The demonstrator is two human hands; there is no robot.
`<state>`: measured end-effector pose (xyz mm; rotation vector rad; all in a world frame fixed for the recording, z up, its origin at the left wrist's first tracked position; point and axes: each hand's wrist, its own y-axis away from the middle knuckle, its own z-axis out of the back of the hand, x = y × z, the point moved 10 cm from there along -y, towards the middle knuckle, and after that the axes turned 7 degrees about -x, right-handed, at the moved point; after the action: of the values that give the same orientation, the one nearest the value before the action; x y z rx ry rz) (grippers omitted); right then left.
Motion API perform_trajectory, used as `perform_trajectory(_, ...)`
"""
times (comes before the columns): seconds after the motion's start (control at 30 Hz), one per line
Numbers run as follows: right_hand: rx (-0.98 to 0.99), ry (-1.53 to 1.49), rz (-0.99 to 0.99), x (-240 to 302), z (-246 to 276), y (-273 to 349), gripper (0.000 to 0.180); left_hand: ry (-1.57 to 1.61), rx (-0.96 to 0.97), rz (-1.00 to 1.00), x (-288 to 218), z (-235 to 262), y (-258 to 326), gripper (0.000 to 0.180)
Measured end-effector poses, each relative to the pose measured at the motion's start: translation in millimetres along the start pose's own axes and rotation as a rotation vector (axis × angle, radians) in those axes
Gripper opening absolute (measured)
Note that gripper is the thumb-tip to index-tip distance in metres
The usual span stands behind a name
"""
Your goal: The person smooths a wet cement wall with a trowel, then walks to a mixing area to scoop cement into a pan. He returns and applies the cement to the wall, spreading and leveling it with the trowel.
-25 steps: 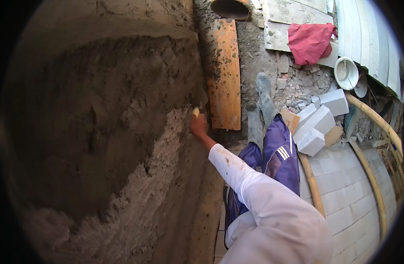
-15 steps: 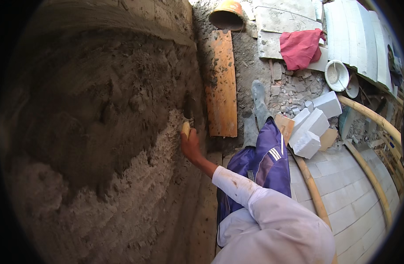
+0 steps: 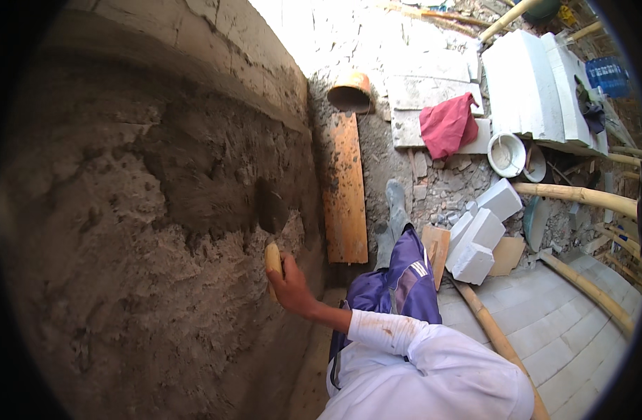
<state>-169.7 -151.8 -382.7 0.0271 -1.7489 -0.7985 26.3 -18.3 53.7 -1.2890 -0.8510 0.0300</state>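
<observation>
My right hand (image 3: 291, 283) is closed around the pale wooden handle of a trowel (image 3: 272, 256). Its dark blade (image 3: 270, 206) lies on or close to the wall (image 3: 216, 308) on the left, at the edge between dark wet mortar (image 3: 209, 189) and rougher, lighter wall below. Whether the blade carries mortar is hard to make out. A white sleeve with brown stains covers the arm, which reaches leftward across my legs. My left hand is out of view.
An orange board (image 3: 346, 189) spattered with mortar lies beside the wall, below an orange bucket (image 3: 351, 93) on its side. Right of my boots are white blocks (image 3: 478, 234), rubble, a white pail (image 3: 507, 154), a red cloth (image 3: 449, 126) and bamboo poles (image 3: 580, 197).
The view has shifted, and more ground shows at the top. My right hand and the trowel have moved down and left along the wall, the blade now lying across the mortar's lower edge.
</observation>
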Motion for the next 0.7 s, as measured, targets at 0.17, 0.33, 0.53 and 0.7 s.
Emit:
perform_trajectory(0.17,-0.012,-0.311,-0.25,-26.8,16.4,-3.4,0.041,0.035,-0.018,0.017,-4.9,4.8,-6.8,0.07)
perform_trajectory(0.33,-0.306,-0.051,-0.234,-70.3,18.4,-85.6,0.035,0.063,-0.034,0.018,-9.5,11.1,-17.2,0.071)
perform_trajectory(0.53,-0.176,0.142,-0.123,-56.4,-12.4,-71.0,0.041,0.097,-0.035,0.016,-19.6,12.8,-28.7,0.073)
perform_trajectory(0.7,-0.108,0.061,0.018,20.5,-10.0,-0.7,0.043,0.129,-0.029,0.038,-25.0,14.7,-37.1,0.074)
